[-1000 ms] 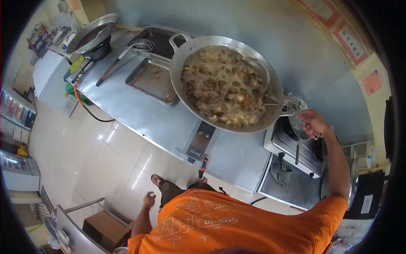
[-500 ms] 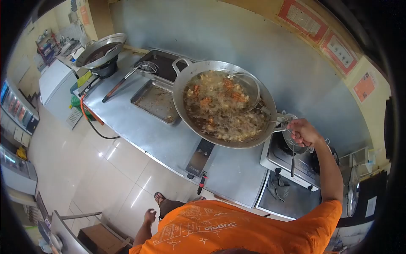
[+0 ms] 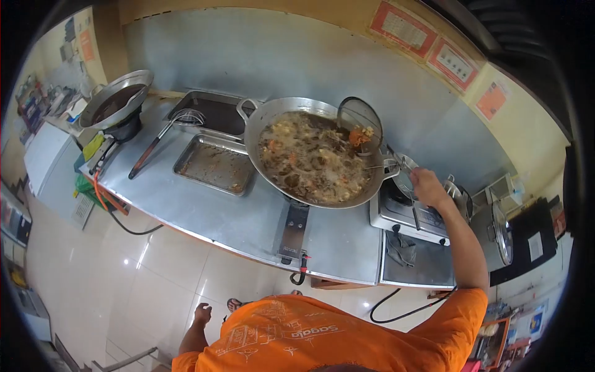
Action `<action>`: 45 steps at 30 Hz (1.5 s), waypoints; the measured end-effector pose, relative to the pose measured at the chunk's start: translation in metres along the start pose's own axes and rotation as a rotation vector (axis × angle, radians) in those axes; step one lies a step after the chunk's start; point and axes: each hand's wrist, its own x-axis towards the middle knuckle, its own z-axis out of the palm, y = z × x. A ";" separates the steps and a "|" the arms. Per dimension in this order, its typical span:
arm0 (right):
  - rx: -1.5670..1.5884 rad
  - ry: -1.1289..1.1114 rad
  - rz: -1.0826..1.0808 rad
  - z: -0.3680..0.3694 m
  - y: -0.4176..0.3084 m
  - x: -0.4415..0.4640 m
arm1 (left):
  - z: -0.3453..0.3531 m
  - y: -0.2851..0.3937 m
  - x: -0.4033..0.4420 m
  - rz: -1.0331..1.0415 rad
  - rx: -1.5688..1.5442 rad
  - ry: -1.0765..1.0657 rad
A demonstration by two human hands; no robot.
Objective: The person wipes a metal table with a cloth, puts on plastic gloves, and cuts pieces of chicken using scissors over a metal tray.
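My right hand (image 3: 427,187) is closed around the handle of a wire-mesh skimmer (image 3: 361,111). The skimmer's basket is tilted up at the back right of a large two-handled wok (image 3: 250,133), with an orange-brown clump of fried food (image 3: 359,136) in it. Bubbling oil with pale and orange bits (image 3: 316,160) fills the wok. A thin metal stem (image 3: 374,167) sticks out over the rim near the right wok handle. Low at my side, above the floor, hangs my left hand (image 3: 202,314), its fingers loosely apart and holding nothing.
Left of the wok lie a shallow metal tray (image 3: 214,183), a dark-filled tray (image 3: 214,115) and a second skimmer (image 3: 155,141). Another wok (image 3: 142,79) stands at the far left. A stove (image 3: 406,224) with pots is at right. Burner controls (image 3: 292,234) extend to the counter's front edge.
The skimmer has risen out of the oil and tilted up, now bearing a clump of fried food. My right hand stays on its handle. The view has shifted somewhat.
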 end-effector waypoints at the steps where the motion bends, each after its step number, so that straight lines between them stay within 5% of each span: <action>1: -0.071 0.029 -0.108 0.014 0.005 -0.004 | -0.003 -0.013 0.012 0.023 0.070 0.030; 2: -0.142 0.055 -0.218 0.017 -0.001 -0.010 | -0.008 -0.013 0.017 0.020 0.081 0.015; 5: -0.039 -0.091 0.155 0.013 -0.044 -0.021 | -0.010 -0.021 0.025 -0.002 0.089 -0.014; 13: -0.259 -0.215 0.188 -0.034 -0.056 -0.061 | 0.029 -0.001 0.046 0.235 0.048 -0.009; 19: -0.320 -0.097 0.065 -0.026 0.026 -0.047 | 0.095 0.032 -0.003 0.119 0.024 -0.041; 22: -0.102 -0.005 -0.146 0.004 0.104 -0.007 | 0.124 0.031 -0.020 0.124 0.069 -0.014; 25: 0.376 -0.393 0.238 -0.016 0.103 0.029 | 0.143 0.030 -0.043 0.085 0.028 0.056; 31: 0.981 -0.715 0.457 0.009 0.149 0.084 | 0.173 0.001 -0.115 -0.046 -0.145 0.152; 37: 0.979 -0.810 0.345 0.044 0.130 0.116 | 0.202 -0.047 -0.192 -0.135 -0.128 0.167; 45: 0.964 -0.593 0.345 0.013 0.107 0.092 | 0.186 -0.088 -0.193 -0.167 -0.100 0.216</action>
